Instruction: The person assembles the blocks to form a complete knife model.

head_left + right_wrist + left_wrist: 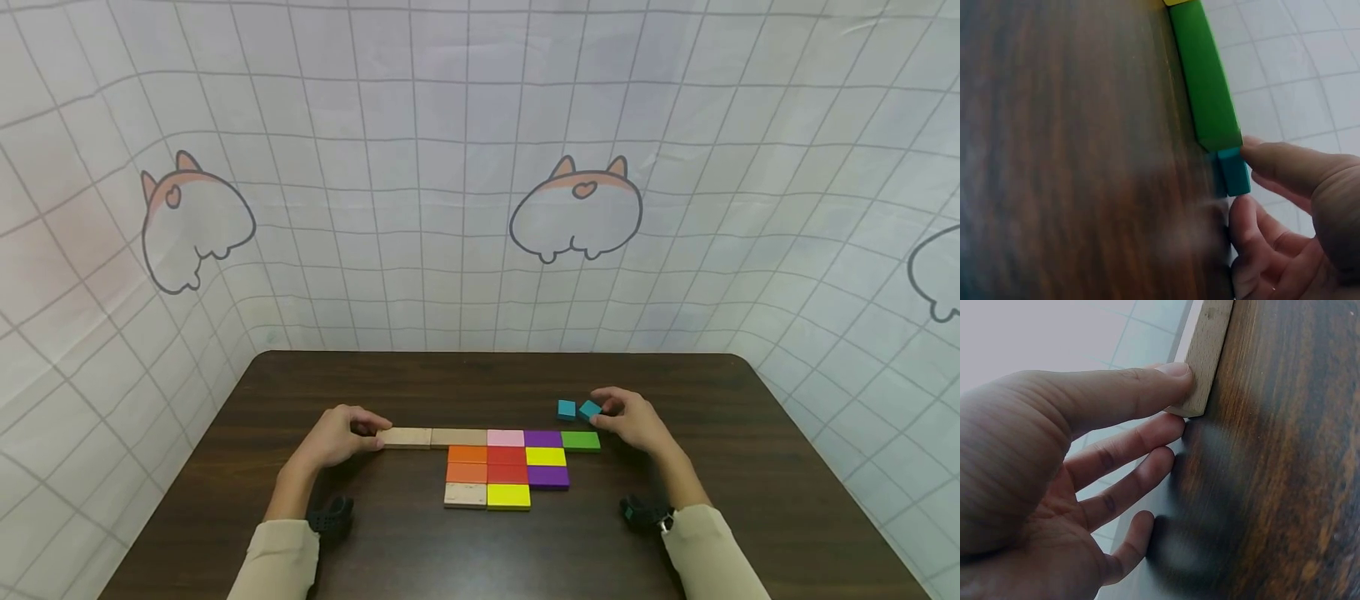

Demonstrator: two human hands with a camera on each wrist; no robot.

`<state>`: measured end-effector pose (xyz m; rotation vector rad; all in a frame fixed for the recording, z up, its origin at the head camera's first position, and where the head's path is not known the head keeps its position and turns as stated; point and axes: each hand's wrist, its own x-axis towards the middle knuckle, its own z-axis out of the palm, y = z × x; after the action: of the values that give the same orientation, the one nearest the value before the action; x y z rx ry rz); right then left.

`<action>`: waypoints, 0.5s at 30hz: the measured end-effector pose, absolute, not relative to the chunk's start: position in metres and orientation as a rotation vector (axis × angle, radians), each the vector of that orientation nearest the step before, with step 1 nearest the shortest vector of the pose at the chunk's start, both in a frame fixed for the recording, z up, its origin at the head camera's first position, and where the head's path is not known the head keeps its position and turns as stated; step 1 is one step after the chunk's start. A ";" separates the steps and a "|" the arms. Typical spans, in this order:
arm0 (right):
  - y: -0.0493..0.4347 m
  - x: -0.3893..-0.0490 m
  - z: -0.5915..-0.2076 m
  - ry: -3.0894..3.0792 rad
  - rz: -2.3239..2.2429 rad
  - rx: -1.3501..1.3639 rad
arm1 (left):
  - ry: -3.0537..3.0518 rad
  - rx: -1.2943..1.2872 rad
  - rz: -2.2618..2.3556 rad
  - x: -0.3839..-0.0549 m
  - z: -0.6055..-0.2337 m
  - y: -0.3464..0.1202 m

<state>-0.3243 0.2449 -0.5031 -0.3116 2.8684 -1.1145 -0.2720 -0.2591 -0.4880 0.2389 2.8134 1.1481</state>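
Note:
At the left end of a row of blocks, my left hand [337, 435] pinches a long plain wooden block [405, 438]. In the left wrist view the thumb lies on the near face of this wooden block [1205, 347], while the other fingers are spread below its end. My right hand [633, 421] holds a turned blue cube [589, 410] between thumb and fingers, behind the green block [581, 442]. The right wrist view shows this blue cube [1234, 172] partly hidden by the green block [1207, 78]. A second blue cube [566, 409] sits just left of it.
A second wooden block [459, 437], a pink block [506, 437] and a purple block [543, 438] continue the row. Orange [467, 472], red [507, 465], yellow [508, 497] and other blocks lie against its near side. A white grid-patterned curtain [420, 208] surrounds the dark wooden table [405, 550].

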 end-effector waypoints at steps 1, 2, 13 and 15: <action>0.244 -0.325 -0.503 2.875 -1.110 -0.311 | 2.814 0.241 1.149 -0.272 -0.488 -0.259; 0.244 -0.326 -0.504 2.880 -1.105 -0.305 | 2.813 0.242 1.151 -0.272 -0.488 -0.259; 0.251 -0.323 -0.501 2.818 -1.093 -0.327 | 2.808 0.237 1.150 -0.273 -0.489 -0.260; 0.253 -0.322 -0.500 2.800 -1.100 -0.317 | 2.808 0.232 1.147 -0.273 -0.489 -0.260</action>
<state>-0.3223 0.2529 -0.5005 -0.3174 2.8004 -1.0997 -0.2726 -0.2601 -0.4889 0.2322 2.8081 1.1474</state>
